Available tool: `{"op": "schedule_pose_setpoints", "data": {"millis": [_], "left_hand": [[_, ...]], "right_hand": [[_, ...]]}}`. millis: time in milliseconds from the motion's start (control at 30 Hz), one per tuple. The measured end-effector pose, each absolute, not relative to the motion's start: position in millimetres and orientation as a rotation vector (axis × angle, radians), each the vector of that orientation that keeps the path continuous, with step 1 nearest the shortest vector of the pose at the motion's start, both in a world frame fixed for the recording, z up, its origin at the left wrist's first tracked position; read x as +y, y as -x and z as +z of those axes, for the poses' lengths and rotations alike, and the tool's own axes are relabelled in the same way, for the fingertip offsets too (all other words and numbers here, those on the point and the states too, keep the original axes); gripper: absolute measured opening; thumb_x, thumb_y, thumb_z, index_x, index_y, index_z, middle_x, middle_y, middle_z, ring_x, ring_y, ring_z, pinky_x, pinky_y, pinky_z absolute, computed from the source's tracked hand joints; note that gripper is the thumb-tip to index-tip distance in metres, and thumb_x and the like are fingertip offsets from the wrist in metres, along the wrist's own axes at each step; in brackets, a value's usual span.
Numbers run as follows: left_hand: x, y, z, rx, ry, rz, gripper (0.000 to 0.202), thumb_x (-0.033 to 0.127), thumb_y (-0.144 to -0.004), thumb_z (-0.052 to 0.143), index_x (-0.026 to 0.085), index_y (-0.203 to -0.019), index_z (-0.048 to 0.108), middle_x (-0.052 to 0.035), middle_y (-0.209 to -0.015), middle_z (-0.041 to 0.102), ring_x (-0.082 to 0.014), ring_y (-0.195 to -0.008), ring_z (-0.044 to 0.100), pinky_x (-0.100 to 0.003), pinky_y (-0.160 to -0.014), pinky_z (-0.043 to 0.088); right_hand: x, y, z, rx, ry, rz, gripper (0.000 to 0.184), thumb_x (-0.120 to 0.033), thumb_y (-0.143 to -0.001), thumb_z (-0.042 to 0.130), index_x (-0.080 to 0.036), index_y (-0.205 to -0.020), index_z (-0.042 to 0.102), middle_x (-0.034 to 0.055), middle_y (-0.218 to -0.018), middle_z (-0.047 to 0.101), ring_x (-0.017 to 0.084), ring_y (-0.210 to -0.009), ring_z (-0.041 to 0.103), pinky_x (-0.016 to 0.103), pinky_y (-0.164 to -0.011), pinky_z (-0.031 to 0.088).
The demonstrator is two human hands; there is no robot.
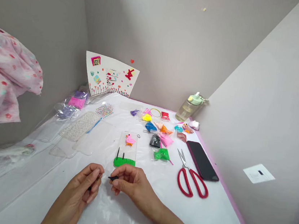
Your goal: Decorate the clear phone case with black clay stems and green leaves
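My right hand (pixel 131 183) pinches a small piece of black clay (pixel 113 178) between thumb and fingertips. Close beside it, my left hand (pixel 86 182) is closed, and a dark bit of black clay shows between its fingers, mostly hidden. Just beyond my hands lies a clear phone case (pixel 130 153). It carries a pink clay duck (pixel 130 140) near its top, green clay grass (pixel 124 162) at its near end, and two thin black upright strips above the grass. A bag of black clay (pixel 155 140) rests to the right of the case.
Red-handled scissors (pixel 192 182) and a dark phone (pixel 202 161) lie at the right. Several clay packets, such as green (pixel 162 154) and blue (pixel 150 127), spread behind. A bottle (pixel 189 108) stands at the back. Sticker sheets (pixel 81 125) and plastic bags lie left, near patterned cloth (pixel 6 76).
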State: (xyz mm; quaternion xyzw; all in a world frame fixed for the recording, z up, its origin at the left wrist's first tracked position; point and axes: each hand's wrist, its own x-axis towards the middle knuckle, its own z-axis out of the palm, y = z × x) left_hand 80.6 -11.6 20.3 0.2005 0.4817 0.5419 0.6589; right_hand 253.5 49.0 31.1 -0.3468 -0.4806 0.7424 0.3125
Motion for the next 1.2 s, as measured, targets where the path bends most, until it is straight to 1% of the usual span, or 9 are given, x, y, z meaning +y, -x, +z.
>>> {"op": "schedule_pose_setpoints", "data": {"millis": [100,233,433,733,833,933,1033,1133,1200], "left_hand": [[-12,-82,22,1.112,-0.584,1.162,0.025,0.045,-0.085,0.074,0.025,-0.098,0.066,0.0033,-0.083,0.055,-0.0110,-0.074,0.048,-0.016,-0.066,0.045],[-10,-84,16,1.138,-0.819,1.077,0.024,0.046,-0.088,0.068,0.026,-0.099,0.062,0.0037,-0.082,0.057,-0.0115,-0.063,0.043,-0.020,-0.058,0.039],[-5,-79,7,1.107,-1.057,0.998,0.021,0.045,-0.092,0.061,0.026,-0.100,0.058,0.0012,-0.086,0.061,-0.0189,-0.083,0.055,-0.027,-0.075,0.044],[-1,-71,6,1.163,-1.229,0.889,0.012,0.036,-0.093,0.056,0.024,-0.089,0.054,0.0045,-0.078,0.051,-0.0162,-0.073,0.045,-0.025,-0.067,0.038],[-1,-70,1,1.184,-1.280,0.838,0.007,0.025,-0.089,0.054,0.023,-0.083,0.053,0.0052,-0.075,0.046,-0.0152,-0.071,0.041,-0.025,-0.065,0.035],[-2,-65,-4,1.228,-1.270,0.805,0.008,0.018,-0.083,0.058,0.021,-0.078,0.055,0.0066,-0.069,0.044,-0.0135,-0.065,0.039,-0.024,-0.060,0.034],[-6,-56,0,1.219,-1.077,0.912,0.012,0.024,-0.084,0.065,0.021,-0.075,0.058,0.0068,-0.065,0.046,-0.0122,-0.062,0.043,-0.022,-0.059,0.038],[-11,-47,9,1.101,-0.665,1.107,0.007,0.025,-0.087,0.067,0.021,-0.083,0.064,0.0005,-0.090,0.064,-0.0147,-0.085,0.060,-0.023,-0.076,0.052],[-13,-44,15,1.011,-0.403,1.233,0.011,0.014,-0.080,0.073,0.021,-0.084,0.065,-0.0001,-0.099,0.066,-0.0136,-0.088,0.063,-0.021,-0.075,0.055]], "right_hand": [[49,-253,30,-1.259,0.921,1.928,0.030,-0.032,-0.069,0.084,-0.015,-0.089,0.069,-0.0016,-0.067,0.067,0.010,-0.060,0.058,0.025,-0.063,0.046],[46,-251,32,-1.261,0.915,1.907,0.025,-0.025,-0.070,0.082,-0.015,-0.087,0.068,-0.0026,-0.067,0.065,0.011,-0.061,0.057,0.024,-0.062,0.045],[40,-250,32,-1.280,0.936,1.854,0.018,-0.016,-0.071,0.076,-0.015,-0.085,0.066,-0.0029,-0.068,0.063,0.011,-0.062,0.056,0.024,-0.063,0.043],[35,-252,32,-1.622,0.984,1.619,0.010,-0.012,-0.078,0.068,-0.018,-0.086,0.067,-0.0030,-0.073,0.062,0.012,-0.069,0.056,0.025,-0.067,0.043],[35,-255,38,-1.736,0.960,1.585,0.012,-0.008,-0.075,0.066,-0.018,-0.083,0.067,-0.0033,-0.074,0.060,0.011,-0.069,0.052,0.025,-0.067,0.041],[36,-258,44,-1.703,0.882,1.819,0.010,-0.013,-0.073,0.070,-0.017,-0.080,0.063,-0.0042,-0.068,0.057,0.009,-0.062,0.048,0.023,-0.059,0.038],[39,-260,48,-1.478,0.771,2.178,0.027,-0.026,-0.067,0.082,-0.015,-0.080,0.061,-0.0016,-0.066,0.063,0.009,-0.055,0.054,0.022,-0.055,0.042],[43,-260,46,-1.313,0.730,2.224,0.036,-0.034,-0.066,0.087,-0.014,-0.083,0.063,0.0030,-0.072,0.069,0.010,-0.057,0.061,0.023,-0.057,0.048],[47,-260,43,-1.289,0.745,2.147,0.036,-0.038,-0.070,0.086,-0.013,-0.086,0.064,0.0036,-0.075,0.070,0.010,-0.058,0.062,0.024,-0.058,0.049]]}}
